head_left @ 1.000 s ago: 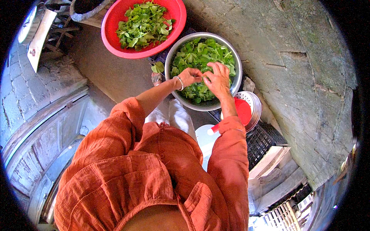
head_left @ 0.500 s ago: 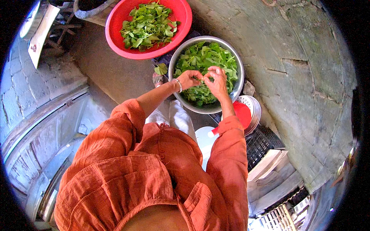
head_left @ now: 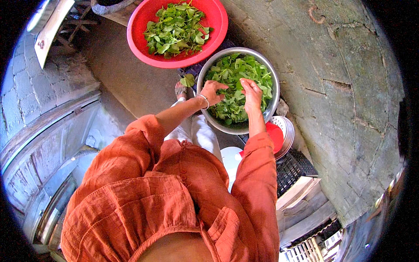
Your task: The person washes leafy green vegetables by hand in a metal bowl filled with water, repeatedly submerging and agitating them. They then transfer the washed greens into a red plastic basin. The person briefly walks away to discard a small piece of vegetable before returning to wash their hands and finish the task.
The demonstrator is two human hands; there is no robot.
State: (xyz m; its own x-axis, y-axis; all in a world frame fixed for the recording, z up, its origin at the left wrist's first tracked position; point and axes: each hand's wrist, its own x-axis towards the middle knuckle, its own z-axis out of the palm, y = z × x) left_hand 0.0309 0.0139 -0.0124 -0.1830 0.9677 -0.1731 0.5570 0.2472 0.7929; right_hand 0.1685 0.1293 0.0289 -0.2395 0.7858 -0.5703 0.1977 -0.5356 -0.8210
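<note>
A steel basin (head_left: 276, 89) full of loose leafy greens (head_left: 233, 109) stands in front of me. Over its left half is my left hand (head_left: 212, 93), a silver bangle at the wrist; its fingers are curled and pinch some greens at the tips. My right hand (head_left: 252, 94) is above the right half, thumb and fingers drawn together on a bit of green, though the fingers partly hide it. A gap separates the two hands. Beyond the basin to the left, a red plastic basin (head_left: 134, 37) holds more leafy greens (head_left: 176, 32).
A stone wall (head_left: 349, 105) rises close on the right. Beside my right forearm are a red dipper (head_left: 275, 136), a perforated metal colander (head_left: 288, 131) and a black plastic crate (head_left: 290, 172). A single leaf (head_left: 187, 80) lies near my foot (head_left: 180, 89).
My hands, which met at the fingertips over the basin, have moved apart, the left one to the left and the right one to the right. The view has shifted slightly.
</note>
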